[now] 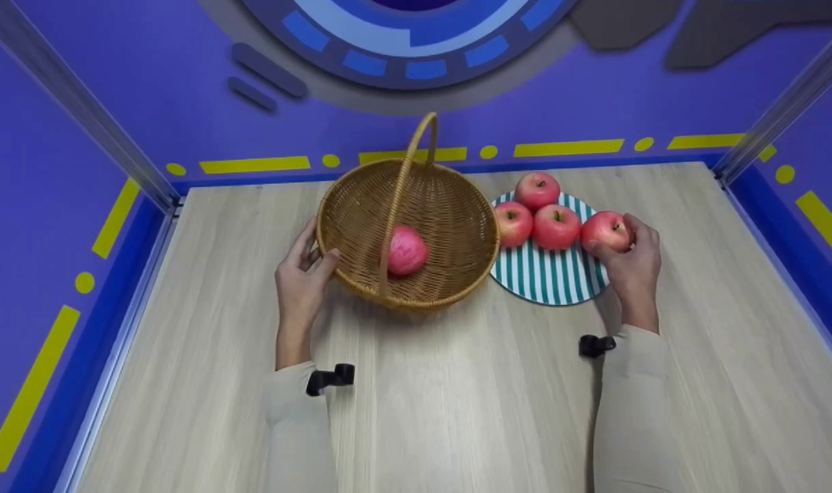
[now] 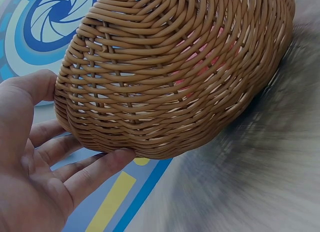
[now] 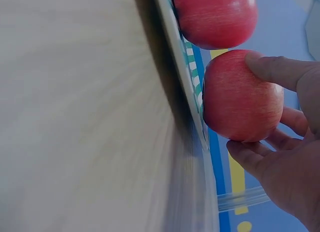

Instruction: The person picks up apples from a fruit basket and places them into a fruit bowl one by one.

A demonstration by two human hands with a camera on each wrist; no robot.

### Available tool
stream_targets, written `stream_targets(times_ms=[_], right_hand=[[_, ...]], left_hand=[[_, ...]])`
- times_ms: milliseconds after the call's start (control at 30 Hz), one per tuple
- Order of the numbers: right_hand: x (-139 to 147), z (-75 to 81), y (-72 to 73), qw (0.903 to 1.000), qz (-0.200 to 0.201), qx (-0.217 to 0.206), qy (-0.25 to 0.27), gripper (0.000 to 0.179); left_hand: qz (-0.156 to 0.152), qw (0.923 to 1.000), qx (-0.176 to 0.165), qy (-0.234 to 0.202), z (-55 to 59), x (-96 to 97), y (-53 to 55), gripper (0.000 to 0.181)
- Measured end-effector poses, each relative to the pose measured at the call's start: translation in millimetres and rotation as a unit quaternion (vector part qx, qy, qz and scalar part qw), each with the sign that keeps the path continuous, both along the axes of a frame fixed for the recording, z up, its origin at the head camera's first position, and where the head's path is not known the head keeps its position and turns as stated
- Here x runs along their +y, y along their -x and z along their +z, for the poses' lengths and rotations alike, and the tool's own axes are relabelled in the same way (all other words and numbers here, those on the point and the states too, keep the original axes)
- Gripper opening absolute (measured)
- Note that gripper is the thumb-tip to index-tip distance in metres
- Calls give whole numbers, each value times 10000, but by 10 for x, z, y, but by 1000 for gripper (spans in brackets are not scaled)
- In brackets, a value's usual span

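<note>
A brown wicker basket (image 1: 450, 205) with an arched handle stands on the table, one red apple (image 1: 408, 250) inside it. My left hand (image 1: 302, 277) holds its left side, thumb at the rim and fingers spread along the outer weave, as the left wrist view shows. At the right edge of a round green-and-white striped mat (image 1: 549, 277), my right hand (image 1: 635, 263) grips a red apple (image 3: 242, 97) between thumb and fingers. Beside that apple, three more apples (image 1: 557, 226) sit together on the mat's far half.
The light wood table (image 1: 457, 411) is bounded by purple-blue panels (image 1: 128, 82) at the back and both sides, with metal posts (image 1: 765, 103) in the back corners. A small black device (image 1: 330, 378) is strapped on each sleeve.
</note>
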State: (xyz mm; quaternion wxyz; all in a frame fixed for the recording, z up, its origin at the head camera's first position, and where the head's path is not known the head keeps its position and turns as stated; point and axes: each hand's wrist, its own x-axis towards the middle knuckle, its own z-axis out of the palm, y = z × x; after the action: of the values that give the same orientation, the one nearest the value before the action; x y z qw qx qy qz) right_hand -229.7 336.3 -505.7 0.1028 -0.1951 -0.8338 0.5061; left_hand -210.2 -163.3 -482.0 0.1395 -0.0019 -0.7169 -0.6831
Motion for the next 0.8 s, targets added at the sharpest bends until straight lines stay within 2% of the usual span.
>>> stream_targets(times_ms=[267,800], right_hand=[[-7,2,5,9999,78,-95,-20,84],[0,-6,33,9993,151,-166,284,89]], left_hand=[[24,10000,-56,11,10,9,-9,65],[81,9999,-59,105,-2,5,-9,64]])
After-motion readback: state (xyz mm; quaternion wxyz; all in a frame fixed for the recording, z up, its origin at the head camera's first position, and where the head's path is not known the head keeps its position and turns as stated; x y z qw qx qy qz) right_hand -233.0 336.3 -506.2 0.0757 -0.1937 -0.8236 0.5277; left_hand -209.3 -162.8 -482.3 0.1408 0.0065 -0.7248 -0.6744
